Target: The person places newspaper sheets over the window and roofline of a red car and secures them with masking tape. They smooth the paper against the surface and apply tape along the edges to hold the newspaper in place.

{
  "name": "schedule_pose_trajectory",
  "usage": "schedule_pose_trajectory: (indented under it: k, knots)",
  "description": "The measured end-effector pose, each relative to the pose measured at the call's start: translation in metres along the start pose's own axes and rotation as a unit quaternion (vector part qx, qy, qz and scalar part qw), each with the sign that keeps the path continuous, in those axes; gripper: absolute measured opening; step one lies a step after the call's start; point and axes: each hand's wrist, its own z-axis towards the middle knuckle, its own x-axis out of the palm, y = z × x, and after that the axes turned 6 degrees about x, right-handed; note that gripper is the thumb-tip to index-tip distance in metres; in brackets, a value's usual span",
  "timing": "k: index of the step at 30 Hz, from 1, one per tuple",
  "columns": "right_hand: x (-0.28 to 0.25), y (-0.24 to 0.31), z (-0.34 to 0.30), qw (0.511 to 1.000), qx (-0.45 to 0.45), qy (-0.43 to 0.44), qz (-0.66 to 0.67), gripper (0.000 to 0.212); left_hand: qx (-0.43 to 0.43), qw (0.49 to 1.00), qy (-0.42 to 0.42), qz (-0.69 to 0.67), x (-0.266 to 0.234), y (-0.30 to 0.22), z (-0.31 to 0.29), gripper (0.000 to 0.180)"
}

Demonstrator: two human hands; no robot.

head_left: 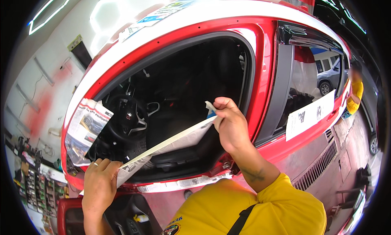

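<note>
A strip of newspaper (pixel 183 140) edged with pale masking tape (pixel 169 144) stretches slantwise across the open front doorway of a red car (pixel 266 72). My left hand (pixel 99 185), lower and nearer the front of the car, is closed around one end. The other end is pinched between the thumb and fingers of my right hand (pixel 233 129), higher and near the door pillar. A loose tape end and a bit of blue show by those fingertips. Behind the strip lie the steering wheel (pixel 128 118) and the dark cabin.
More newspaper (pixel 87 127) covers the front pillar area, and paper (pixel 179 184) lines the door sill. The opened door (pixel 134 218) stands at lower left. White paper (pixel 310 116) hangs on the rear door. A person in yellow (pixel 356 90) stands at right; shelves (pixel 38 190) are at left.
</note>
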Motion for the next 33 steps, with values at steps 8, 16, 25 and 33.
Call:
schedule_pose_trajectory:
  k: [8,16,25,33]
  knots:
    - [0.021,0.072,-0.031,0.77,-0.508,-0.207,-0.327,0.033,0.072,0.996,-0.037,0.022,-0.034,0.05,0.052,0.007]
    - [0.091,0.01,-0.045,0.485,-0.499,0.082,-0.714,0.047,0.216,0.975,0.013,-0.05,-0.008,0.055,0.097,0.012]
    - [0.093,0.039,0.016,0.549,-0.419,0.151,-0.708,0.017,0.131,0.976,-0.165,-0.051,0.027,0.076,0.088,0.021]
    - [0.126,0.128,0.039,0.449,-0.459,0.073,-0.763,0.02,-0.005,0.93,-0.362,-0.069,0.056,0.138,0.086,0.026]
